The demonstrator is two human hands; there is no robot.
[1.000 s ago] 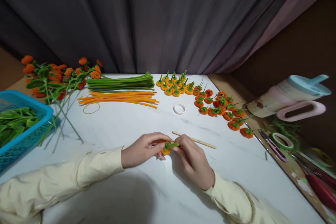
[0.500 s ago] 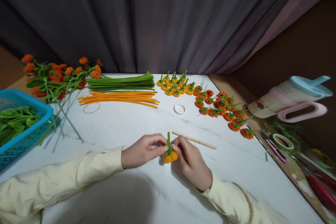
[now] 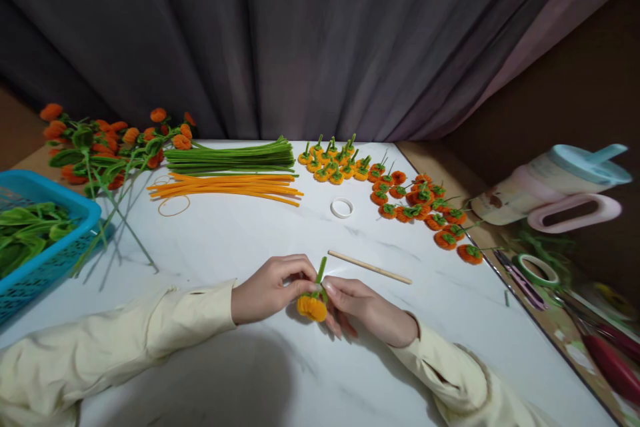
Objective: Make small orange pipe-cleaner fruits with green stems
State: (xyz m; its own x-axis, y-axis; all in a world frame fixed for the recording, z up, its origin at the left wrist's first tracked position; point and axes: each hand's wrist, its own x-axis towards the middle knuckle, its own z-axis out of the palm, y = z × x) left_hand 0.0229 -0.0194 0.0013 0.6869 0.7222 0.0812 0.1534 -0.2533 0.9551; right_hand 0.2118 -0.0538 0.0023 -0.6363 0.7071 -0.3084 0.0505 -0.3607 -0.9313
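Near the front middle of the table, a yellow pipe-cleaner flower [image 3: 311,308] hangs head down, its green stem pointing up. My left hand [image 3: 275,288] pinches it at the green base between thumb and fingers. From the other side, the thumb and index finger of my right hand [image 3: 367,307] close on the green part by the stem; its other fingers curl below, beside the flower head. Just beyond the hands lies a thin wooden stick [image 3: 370,267]. Farther back rests a white ring [image 3: 342,207], perhaps a roll of tape.
Green pipe cleaners [image 3: 230,157] and orange ones [image 3: 225,188] lie at the back. Yellow flowers [image 3: 336,177] and orange flowers [image 3: 444,240] stand right of them. A blue basket [image 3: 95,210] holds leaves at left. A tumbler [image 3: 525,187] and scissors [image 3: 523,280] are at right.
The flower has tilted, its yellow head swinging left and slightly toward me. My right hand has turned, and its lower fingers have come out below the flower.
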